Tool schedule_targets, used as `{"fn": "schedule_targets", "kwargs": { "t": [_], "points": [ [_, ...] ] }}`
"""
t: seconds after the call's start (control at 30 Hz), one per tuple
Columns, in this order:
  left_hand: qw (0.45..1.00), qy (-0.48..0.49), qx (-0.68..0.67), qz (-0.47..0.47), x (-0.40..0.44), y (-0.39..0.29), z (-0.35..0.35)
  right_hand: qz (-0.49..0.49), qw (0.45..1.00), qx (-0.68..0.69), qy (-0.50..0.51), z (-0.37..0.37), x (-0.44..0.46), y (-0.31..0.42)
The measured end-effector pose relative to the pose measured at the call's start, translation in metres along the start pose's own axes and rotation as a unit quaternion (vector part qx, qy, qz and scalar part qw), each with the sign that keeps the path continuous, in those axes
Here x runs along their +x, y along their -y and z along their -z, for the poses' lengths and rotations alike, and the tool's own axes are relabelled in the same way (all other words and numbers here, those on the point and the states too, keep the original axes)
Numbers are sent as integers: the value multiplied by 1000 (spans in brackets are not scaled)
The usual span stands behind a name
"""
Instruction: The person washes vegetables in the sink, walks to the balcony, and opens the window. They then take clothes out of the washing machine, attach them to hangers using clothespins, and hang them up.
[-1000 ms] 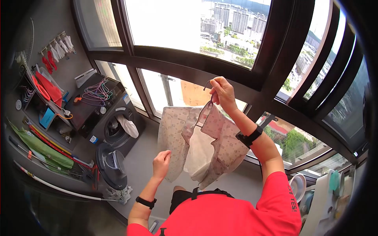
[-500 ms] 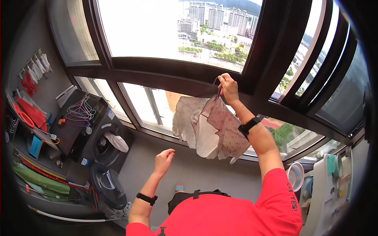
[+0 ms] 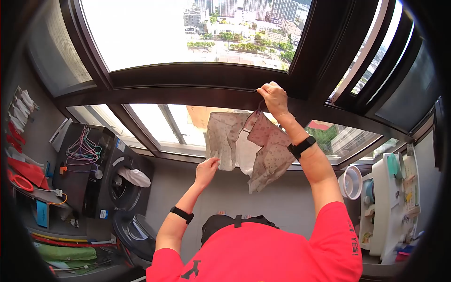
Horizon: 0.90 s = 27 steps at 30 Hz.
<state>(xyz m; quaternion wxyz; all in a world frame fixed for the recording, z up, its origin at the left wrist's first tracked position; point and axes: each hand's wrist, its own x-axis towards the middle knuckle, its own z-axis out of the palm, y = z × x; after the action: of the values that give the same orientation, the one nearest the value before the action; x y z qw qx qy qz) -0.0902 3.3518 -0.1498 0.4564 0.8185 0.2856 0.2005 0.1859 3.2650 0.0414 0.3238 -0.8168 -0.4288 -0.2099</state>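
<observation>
A patterned pale garment (image 3: 270, 152) hangs from a dark hanger (image 3: 260, 104), spread in front of the low window panes. My right hand (image 3: 274, 98) is closed on the hanger near its hook, high up by the dark window frame. Close to the garment's lower left edge is my left hand (image 3: 206, 170), its fingers pinched together; whether they hold the fabric is too small to tell. Both wrists wear black bands.
At left, an open washing machine (image 3: 134, 192) has white cloth at its opening and several coloured hangers (image 3: 84, 152) on top. Small clothes (image 3: 19, 113) hang on the left wall. A white basin (image 3: 350, 182) and a white cabinet (image 3: 383, 207) stand at right.
The view has turned toward the right and moved nearer the window. The garment has swung round and hangs closer to the panes. My left hand has risen to the garment's lower left edge.
</observation>
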Motion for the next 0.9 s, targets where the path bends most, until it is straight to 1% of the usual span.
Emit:
{"fn": "schedule_targets", "kwargs": {
  "t": [0.07,0.1,0.17,0.2,0.23,0.27,0.3,0.33,0.37,0.4,0.43,0.47,0.53,0.57,0.63,0.67,0.73,0.77,0.83,0.87,0.9],
  "points": [
    [998,-10,56,-35,16,5,-13,10,1000,14,-19,-2,-5,-2],
    [998,10,47,-27,24,8,-19,16,998,43,-53,2,-11,1],
    [999,18,48,-6,35,11,-26,28,987,98,-121,24,-29,17],
    [999,22,48,6,40,13,-31,-7,983,145,-110,37,-48,23],
    [999,8,49,13,44,18,-36,-72,966,221,-116,31,-73,12],
    [998,-8,51,20,49,25,-41,-146,941,290,-100,35,-102,17],
    [998,-25,53,26,54,33,-46,-193,934,288,-81,27,-136,14],
    [997,-37,53,33,62,41,-52,-240,927,286,-37,10,-172,3],
    [997,-47,54,42,68,51,-58,-325,875,356,40,-1,-201,5],
    [995,-57,56,51,70,58,-61,-375,849,362,86,-16,-227,3],
    [995,-39,36,80,75,57,-61,-418,813,396,93,-34,-249,0],
    [995,-66,36,69,79,58,-63,-451,798,386,109,-51,-263,-3],
    [991,-122,37,45,88,60,-67,-458,823,320,105,-81,-272,0],
    [988,-144,18,50,93,60,-68,-482,808,328,91,-94,-271,3],
    [990,-131,25,37,98,52,-67,-529,775,341,61,-115,-251,7],
    [991,-125,29,30,99,48,-65,-561,757,333,28,-124,-239,7],
    [995,-85,9,53,98,45,-63,-619,718,317,-33,-144,-220,-1],
    [996,-67,0,66,97,44,-62,-613,742,270,-34,-159,-218,-15],
    [995,-86,-11,42,92,47,-61,-594,784,179,-37,-197,-226,-53],
    [995,-97,-17,29,93,47,-59,-571,798,189,-40,-198,-227,-63],
    [996,-66,-35,54,93,48,-54,-549,811,198,-40,-198,-232,-69]
  ]
}}
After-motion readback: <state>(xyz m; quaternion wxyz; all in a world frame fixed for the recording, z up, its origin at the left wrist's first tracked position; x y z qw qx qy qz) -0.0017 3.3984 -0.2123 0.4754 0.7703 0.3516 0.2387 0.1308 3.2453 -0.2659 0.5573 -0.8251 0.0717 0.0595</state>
